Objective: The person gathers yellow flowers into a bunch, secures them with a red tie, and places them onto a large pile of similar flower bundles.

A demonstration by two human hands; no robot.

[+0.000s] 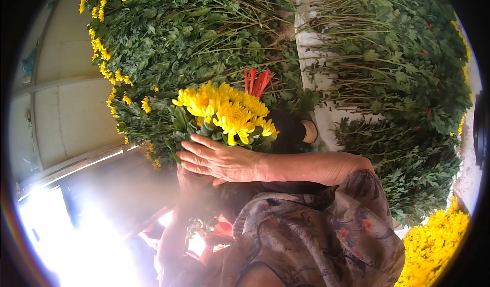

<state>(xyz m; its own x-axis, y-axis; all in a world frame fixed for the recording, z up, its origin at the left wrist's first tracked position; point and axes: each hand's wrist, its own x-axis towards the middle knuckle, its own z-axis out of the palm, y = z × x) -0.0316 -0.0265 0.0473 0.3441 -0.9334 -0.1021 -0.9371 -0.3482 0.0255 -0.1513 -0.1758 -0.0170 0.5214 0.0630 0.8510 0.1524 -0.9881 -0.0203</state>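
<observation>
A bunch of yellow chrysanthemums [229, 112] stands before me with its blooms towards the camera. My right hand [218, 158] lies across its near side, fingers together and curved around the leaves just under the blooms. Close beneath, my left hand [191, 178] is around the lower part of the bunch; its fingers are largely hidden by the right hand and blurred by glare. Most of the stems are out of sight under my hands. Just beyond the blooms, a cluster of red strips [258, 82] sticks up.
Leafy cut chrysanthemums [183, 38] lie in a broad pile ahead, yellow heads to the left. More bunches [390, 57] lie on a white sheet [306, 38] at right, some with red ties. Massed yellow blooms [432, 245] fill the lower right. Pale wall panels [72, 114] stand left.
</observation>
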